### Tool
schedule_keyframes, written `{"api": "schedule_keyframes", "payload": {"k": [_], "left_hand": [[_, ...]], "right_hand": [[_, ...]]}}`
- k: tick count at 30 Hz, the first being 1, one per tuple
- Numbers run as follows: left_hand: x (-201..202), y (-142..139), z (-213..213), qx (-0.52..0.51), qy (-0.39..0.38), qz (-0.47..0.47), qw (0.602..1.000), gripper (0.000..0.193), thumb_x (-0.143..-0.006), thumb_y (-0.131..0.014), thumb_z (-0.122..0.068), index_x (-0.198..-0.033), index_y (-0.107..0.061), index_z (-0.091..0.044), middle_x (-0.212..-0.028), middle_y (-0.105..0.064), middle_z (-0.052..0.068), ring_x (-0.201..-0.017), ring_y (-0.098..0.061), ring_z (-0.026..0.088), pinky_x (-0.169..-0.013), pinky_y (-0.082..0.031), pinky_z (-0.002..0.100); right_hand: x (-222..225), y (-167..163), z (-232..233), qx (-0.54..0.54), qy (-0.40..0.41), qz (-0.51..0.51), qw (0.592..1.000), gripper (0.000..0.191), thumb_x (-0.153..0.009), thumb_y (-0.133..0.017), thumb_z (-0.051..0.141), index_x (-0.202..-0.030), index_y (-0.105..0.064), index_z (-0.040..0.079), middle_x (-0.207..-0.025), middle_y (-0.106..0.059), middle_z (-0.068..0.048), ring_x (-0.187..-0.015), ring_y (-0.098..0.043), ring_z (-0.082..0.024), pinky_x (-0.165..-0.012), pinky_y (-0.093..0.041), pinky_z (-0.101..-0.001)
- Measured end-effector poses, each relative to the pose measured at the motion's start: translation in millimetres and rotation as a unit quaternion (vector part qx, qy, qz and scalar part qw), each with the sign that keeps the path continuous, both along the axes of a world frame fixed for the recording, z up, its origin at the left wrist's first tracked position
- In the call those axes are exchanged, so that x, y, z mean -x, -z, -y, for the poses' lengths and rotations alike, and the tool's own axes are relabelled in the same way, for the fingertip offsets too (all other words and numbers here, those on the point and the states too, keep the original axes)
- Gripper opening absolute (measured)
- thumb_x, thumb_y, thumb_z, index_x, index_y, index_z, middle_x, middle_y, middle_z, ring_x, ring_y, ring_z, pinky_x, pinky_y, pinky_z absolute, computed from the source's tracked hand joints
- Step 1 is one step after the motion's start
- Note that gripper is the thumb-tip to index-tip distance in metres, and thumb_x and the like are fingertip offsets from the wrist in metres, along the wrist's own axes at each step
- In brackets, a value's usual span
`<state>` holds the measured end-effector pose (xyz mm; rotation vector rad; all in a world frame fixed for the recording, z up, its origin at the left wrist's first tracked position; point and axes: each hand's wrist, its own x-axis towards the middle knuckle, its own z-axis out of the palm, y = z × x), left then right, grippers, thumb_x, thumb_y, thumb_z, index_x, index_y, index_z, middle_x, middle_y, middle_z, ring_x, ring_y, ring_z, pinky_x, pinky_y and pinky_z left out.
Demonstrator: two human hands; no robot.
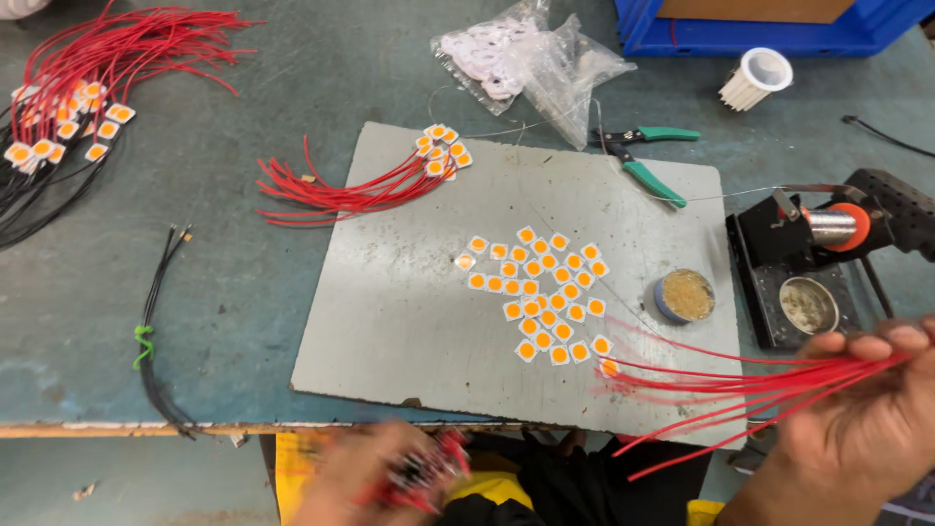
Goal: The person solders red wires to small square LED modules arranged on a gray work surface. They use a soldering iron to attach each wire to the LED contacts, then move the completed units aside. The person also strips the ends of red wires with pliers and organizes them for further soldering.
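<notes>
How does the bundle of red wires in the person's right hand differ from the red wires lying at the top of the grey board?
The bundle in the right hand is lifted off the surface; the red wires on the grey board lie flat. The held red bundle fans out leftward from the hand, most tips bare, while the lying wires end in small orange-and-white square chips clustered at their upper right. Both are thin, red and fanned out.

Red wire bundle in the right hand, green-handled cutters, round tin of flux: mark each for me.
red wire bundle (750, 385), head view, middle of the fanned strands.
green-handled cutters (651, 181), head view, lower green handle.
round tin (686, 295), head view, centre of its yellowish fill.
</notes>
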<state>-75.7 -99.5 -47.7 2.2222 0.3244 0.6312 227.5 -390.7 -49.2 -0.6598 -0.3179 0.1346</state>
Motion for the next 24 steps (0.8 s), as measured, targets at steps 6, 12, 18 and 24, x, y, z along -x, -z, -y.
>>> {"api": "schedule_keyframes", "payload": {"k": [6, 12, 18, 24], "left_hand": [[-29.0, -47.7, -118.9, -0.226, -0.082, -0.295, 0.925, 0.023, -0.092, -0.065, -0.026, -0.107, -0.06, -0.009, -0.076, -0.069, 0.018, -0.075, -0.067, 0.043, -0.064, -0.051, 0.056], [-57.9, -31.3, -76.1, -0.089, 0.011, -0.093, 0.992, 0.04, -0.091, -0.069, -0.04, -0.111, -0.069, -0.004, -0.112, -0.074, 0.018, -0.104, -0.068, 0.037, -0.087, -0.053, 0.047], [-96.9, 7.9, -6.7, 0.459, 0.324, -0.108, 0.82, 0.042, -0.11, -0.058, -0.037, -0.111, -0.074, 0.002, -0.082, -0.067, 0.012, -0.071, -0.061, 0.016, -0.068, -0.047, 0.03], [-99.9, -0.7, -1.8, 0.536, 0.286, -0.068, 0.792, 0.038, -0.113, -0.059, -0.031, -0.105, -0.077, 0.001, -0.068, -0.056, 0.004, -0.059, -0.051, 0.011, -0.051, -0.036, 0.032]], "right_hand": [[43.6, 42.0, -49.6, 0.072, -0.129, 0.013, 0.989, 0.019, -0.119, -0.06, 0.023, -0.112, -0.065, 0.006, -0.097, -0.072, -0.008, -0.09, -0.07, -0.024, -0.102, -0.053, -0.0579], [78.4, 29.2, -119.0, 0.196, -0.223, 0.061, 0.953, 0.023, -0.105, -0.061, 0.026, -0.102, -0.073, 0.006, -0.105, -0.075, -0.019, -0.115, -0.066, -0.039, -0.113, -0.043, -0.0623], [67.3, 10.5, -139.8, 0.132, -0.417, 0.165, 0.884, 0.024, -0.101, -0.072, 0.033, -0.092, -0.073, 0.01, -0.154, -0.051, -0.018, -0.157, -0.031, -0.037, -0.126, -0.027, -0.0599], [59.5, 18.0, -141.6, 0.088, -0.452, 0.086, 0.883, 0.028, -0.096, -0.078, 0.032, -0.109, -0.074, 0.007, -0.149, -0.055, -0.022, -0.15, -0.041, -0.037, -0.126, -0.031, -0.058]]}}
